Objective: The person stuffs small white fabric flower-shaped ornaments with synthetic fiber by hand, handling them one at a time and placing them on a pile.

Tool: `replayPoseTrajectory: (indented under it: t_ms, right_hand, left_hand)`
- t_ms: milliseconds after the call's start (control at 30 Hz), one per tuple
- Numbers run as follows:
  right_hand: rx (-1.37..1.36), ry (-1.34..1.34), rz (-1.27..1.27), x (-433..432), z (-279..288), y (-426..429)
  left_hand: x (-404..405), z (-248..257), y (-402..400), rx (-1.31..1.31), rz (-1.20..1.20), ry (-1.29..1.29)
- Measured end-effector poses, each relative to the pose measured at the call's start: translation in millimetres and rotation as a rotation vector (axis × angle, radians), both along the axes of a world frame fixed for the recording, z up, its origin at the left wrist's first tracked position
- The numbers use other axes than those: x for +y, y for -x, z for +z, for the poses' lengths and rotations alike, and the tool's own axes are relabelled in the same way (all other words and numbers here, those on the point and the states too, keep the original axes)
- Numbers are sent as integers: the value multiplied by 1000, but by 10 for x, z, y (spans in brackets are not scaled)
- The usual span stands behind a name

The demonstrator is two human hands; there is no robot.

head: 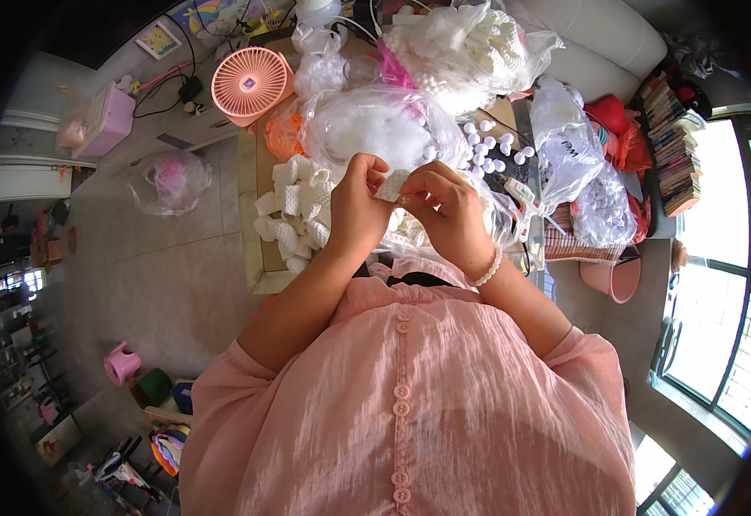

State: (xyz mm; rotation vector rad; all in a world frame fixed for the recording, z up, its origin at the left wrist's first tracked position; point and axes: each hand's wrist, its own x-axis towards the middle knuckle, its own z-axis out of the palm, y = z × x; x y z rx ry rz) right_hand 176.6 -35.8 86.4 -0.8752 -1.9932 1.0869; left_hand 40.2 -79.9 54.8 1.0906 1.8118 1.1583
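Between my two hands I hold a small piece of white dimpled fabric [393, 185] above the table. My left hand [362, 203] pinches its left side with thumb and fingers. On its right side, the thumb and fingertips of my right hand [445, 209] grip the edge; a beaded bracelet is on that wrist. To the left lies a pile of similar white fabric pieces [293, 209]. Just beyond my hands is a clear plastic bag of white stuffing [369, 132]. Several small white mushroom-shaped pieces [480, 155] lie to the right. More white pieces show below my hands, partly hidden.
A glue gun [522, 201] stands at the table's right side. A pink fan [251, 86] is at the back left, near an orange bundle [284, 134]. A large plastic bag of white fabric [466, 55] fills the back. A pink bin [613, 278] stands on the floor at right.
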Motion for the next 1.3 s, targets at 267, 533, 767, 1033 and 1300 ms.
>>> replayPoseTrajectory:
  t_ms: [267, 533, 767, 1033, 1300]
  right_hand:
    - [18, 140, -167, 35, -80, -36]
    - [23, 138, -173, 0, -44, 0]
    - [131, 579, -195, 23, -88, -39]
    - [140, 268, -119, -20, -142, -4]
    - [189, 94, -90, -37, -162, 20]
  left_hand:
    - [-61, 194, 102, -1108, -261, -68]
    - [-61, 223, 76, -1072, -220, -88]
    - [-83, 284, 63, -906, -325, -160]
    - [-61, 188, 98, -874, -158, -56]
    - [-31, 148, 14, -615, -81, -163]
